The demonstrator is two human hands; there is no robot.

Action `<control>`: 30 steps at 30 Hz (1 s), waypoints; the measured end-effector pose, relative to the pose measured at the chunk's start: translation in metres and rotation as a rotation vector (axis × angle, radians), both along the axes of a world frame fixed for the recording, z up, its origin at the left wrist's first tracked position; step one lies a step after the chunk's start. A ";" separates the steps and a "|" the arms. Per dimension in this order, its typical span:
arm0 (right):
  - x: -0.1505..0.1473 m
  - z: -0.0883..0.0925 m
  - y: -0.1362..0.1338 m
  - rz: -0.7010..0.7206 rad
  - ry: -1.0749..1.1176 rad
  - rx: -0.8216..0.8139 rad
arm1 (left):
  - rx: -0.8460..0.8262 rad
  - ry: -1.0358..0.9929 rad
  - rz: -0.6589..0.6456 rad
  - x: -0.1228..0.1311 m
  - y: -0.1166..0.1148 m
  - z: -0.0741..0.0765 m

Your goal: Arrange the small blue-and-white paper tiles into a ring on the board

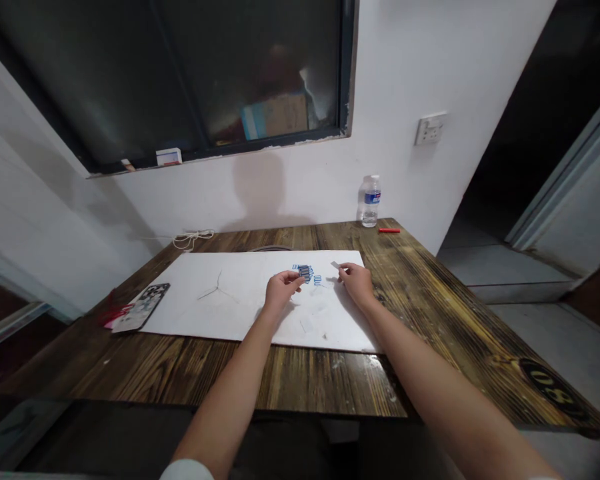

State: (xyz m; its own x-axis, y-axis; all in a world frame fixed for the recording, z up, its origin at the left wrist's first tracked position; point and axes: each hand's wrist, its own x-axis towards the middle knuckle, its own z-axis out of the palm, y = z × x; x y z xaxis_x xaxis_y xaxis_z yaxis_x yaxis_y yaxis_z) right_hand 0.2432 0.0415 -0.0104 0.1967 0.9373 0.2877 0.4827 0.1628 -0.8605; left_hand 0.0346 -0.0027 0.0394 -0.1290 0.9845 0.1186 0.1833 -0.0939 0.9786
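Observation:
My left hand (281, 291) is closed, thumb and fingers pinching a small dark piece with pale stripes (305, 273), just above a white board (260, 313). Its exact kind is too small to make out. Between the hands, blue comb-like shapes (317, 281) show on the board; I cannot tell whether they are drawn or loose. To their right, my right hand (357, 283) pinches a small flat light-grey piece (335, 265) at its fingertips. Thin dark lines (217, 289) meet in a fork on the board's left half.
Under the board is a dark wooden table (170, 367). A patterned phone-like case (143, 310) overlaps the board's left end, beside something pink (117, 316). Toward the wall are a coiled white cable (194, 237), a water bottle (371, 201) and a red stick-like item (389, 231).

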 end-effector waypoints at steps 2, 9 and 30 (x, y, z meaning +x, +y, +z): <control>0.000 -0.001 0.001 0.003 0.094 0.029 | 0.000 -0.003 0.000 0.000 0.000 0.000; 0.003 -0.002 0.007 -0.056 0.289 0.104 | -0.001 -0.012 0.001 0.000 0.001 0.000; -0.033 0.027 -0.020 0.382 0.533 0.122 | -0.008 0.061 -0.011 0.000 -0.002 0.000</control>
State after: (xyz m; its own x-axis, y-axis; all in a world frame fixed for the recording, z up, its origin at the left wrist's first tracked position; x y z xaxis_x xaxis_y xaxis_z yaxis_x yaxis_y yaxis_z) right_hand 0.2106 0.0217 0.0170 0.0020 0.9364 0.3510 -0.1144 0.3489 -0.9301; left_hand 0.0346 -0.0045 0.0394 -0.1109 0.9868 0.1180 0.2414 -0.0884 0.9664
